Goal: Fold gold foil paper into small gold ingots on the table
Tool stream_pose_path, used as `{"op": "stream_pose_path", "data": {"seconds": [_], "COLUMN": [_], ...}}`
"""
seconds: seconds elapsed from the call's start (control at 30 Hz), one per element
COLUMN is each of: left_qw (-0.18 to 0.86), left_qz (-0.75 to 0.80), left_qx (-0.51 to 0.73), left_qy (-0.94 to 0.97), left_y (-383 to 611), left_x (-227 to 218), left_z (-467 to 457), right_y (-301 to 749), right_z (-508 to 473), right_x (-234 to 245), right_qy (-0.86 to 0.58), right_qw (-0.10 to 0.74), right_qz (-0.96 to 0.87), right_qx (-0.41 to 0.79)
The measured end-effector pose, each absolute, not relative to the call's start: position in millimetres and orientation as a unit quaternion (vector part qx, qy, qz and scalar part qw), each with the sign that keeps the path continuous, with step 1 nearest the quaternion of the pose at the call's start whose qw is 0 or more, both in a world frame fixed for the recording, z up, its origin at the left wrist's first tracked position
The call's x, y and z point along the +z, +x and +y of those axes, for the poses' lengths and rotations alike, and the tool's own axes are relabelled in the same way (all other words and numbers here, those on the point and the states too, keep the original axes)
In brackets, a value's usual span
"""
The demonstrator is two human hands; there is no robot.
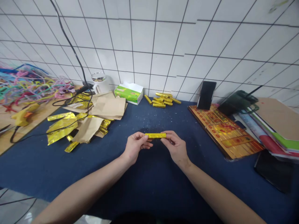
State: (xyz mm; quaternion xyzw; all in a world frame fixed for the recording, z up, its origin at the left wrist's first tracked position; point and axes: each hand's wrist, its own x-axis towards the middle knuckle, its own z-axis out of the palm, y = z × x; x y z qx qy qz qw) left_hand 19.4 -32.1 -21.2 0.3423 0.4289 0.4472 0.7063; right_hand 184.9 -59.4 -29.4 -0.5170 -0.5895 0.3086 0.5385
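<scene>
Between my two hands, a shiny gold foil-wrapped stick (155, 136) is held level above the blue tabletop. Its left end is pinched by my left hand (137, 144), thumb in front. My right hand (175, 146) grips the right end between thumb and fingers. Farther back, near the wall, lies a small pile of similar gold sticks (163, 100). To the left are loose gold foil sheets (62, 127) mixed with pieces of brown paper (108, 107).
A yellow glue gun (25, 114) lies on a wooden board at left, its cable crossing the foil. A tissue box (129, 93) and white mug (100, 84) stand by the wall. At right are a phone (206, 95), an orange printed box (226, 130) and a dark walkie-talkie-like device (238, 102).
</scene>
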Motion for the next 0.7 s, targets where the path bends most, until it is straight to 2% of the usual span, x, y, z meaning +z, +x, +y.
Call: {"op": "stream_pose_path", "data": {"seconds": [0.37, 0.57, 0.7], "left_qw": [0.674, 0.656, 0.669], "left_qz": [0.417, 0.38, 0.396], "left_qx": [0.474, 0.459, 0.454], "left_qy": [0.384, 0.464, 0.435], "left_y": [15.9, 16.4, 17.3], "left_x": [-21.6, -19.6, -20.2], "left_z": [-28.7, -29.6, -29.8], "right_y": [183.1, 182.2, 179.6], "right_z": [-52.8, -53.9, -55.4], "right_x": [-35.3, -34.3, -30.9], "right_qy": [-0.521, -0.511, -0.496], "right_qw": [0.597, 0.567, 0.57], "right_qz": [-0.404, -0.348, -0.332], "right_qx": [0.457, 0.544, 0.564]}}
